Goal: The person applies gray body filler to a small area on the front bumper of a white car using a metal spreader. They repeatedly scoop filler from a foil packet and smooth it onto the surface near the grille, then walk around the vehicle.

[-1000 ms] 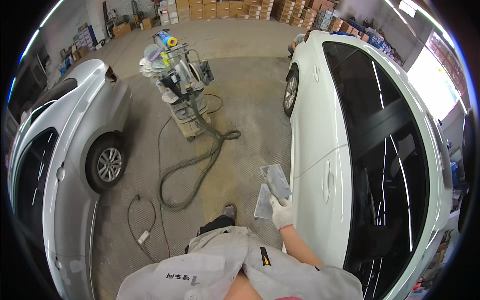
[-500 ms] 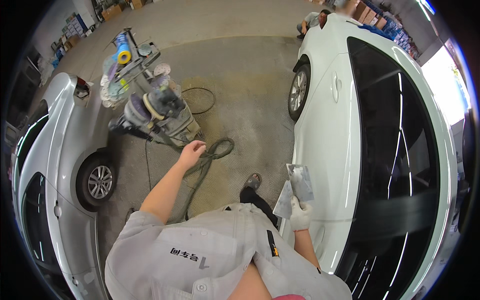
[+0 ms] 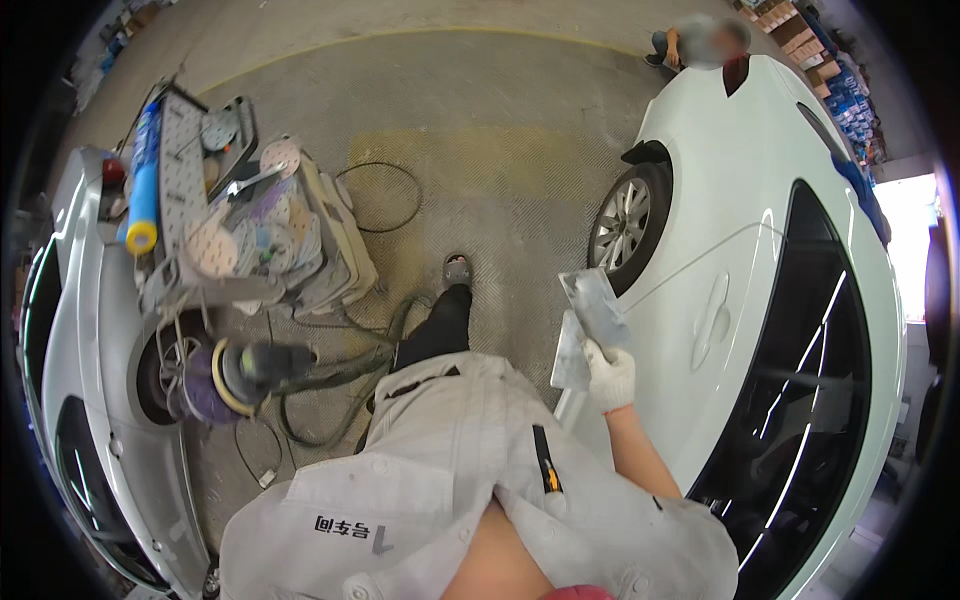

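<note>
My right hand (image 3: pixel 611 378), in a white knitted glove, is closed around two flat rectangular metal plates that look like putty spreaders. The upper spreader (image 3: pixel 597 305) and the lower spreader (image 3: pixel 570 352) both carry grey and whitish smears. They fan apart from my fingers, beside the flank of the white car (image 3: pixel 690 300). My left hand is out of view. On my left, the work cart (image 3: pixel 345 245) holds sanding discs (image 3: pixel 212 248) and a wrench-shaped tool (image 3: pixel 256 180). At its near end hangs a blurred sander (image 3: pixel 262 370) with a round pad.
A silver car (image 3: pixel 125 330) stands at the left behind the cart. A thick grey hose (image 3: pixel 330 372) and a thin black cable (image 3: pixel 420 205) lie on the textured floor (image 3: pixel 520 180). Another person (image 3: pixel 700 42) crouches by the white car's far end. Stacked boxes (image 3: pixel 800 45) stand beyond.
I have moved forward, so the cart and the white car's wheel appear nearer. My left hand has left the view. My right hand still holds both spreaders.
</note>
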Demonstrator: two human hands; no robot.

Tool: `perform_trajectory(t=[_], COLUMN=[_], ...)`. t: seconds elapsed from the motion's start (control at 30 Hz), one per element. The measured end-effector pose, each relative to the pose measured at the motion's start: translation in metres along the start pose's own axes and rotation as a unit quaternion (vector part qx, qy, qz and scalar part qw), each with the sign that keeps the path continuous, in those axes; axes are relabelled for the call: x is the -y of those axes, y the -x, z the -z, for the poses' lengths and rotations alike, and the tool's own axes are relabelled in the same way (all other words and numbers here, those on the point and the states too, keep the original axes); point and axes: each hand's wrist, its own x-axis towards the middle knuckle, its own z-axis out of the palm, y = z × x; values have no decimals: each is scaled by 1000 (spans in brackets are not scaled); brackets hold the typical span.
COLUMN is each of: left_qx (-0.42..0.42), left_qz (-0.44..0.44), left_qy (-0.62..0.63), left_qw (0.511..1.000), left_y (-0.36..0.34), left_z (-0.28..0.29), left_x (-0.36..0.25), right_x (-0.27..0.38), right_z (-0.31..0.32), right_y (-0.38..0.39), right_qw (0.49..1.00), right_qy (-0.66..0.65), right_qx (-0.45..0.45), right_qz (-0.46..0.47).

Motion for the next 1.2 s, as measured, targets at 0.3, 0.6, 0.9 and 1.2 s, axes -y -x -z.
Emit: perform_trajectory(t=[0.3,0.6,0.9,1.2], left_qx=[-74,-37,-11,-32], left_qz=[-135,-297,-191,-152], left_qy=[120,161,24,-76], left_qw=[981,941,981,985], left_y=[-91,-137,-158,-251], left_z=[218,347,433,579], left_x=[-338,-719,-822,-993], right_x=[155,248,447,568], right_z=[-18,-27,-45,-98], right_y=[-220,-476,-739,-970], right_qw=[996,989,945,940], right_qy=[-69,-119,-320,-309], right_qx=[-37,-76,47,134], right_qz=[-44,-47,-51,-45])
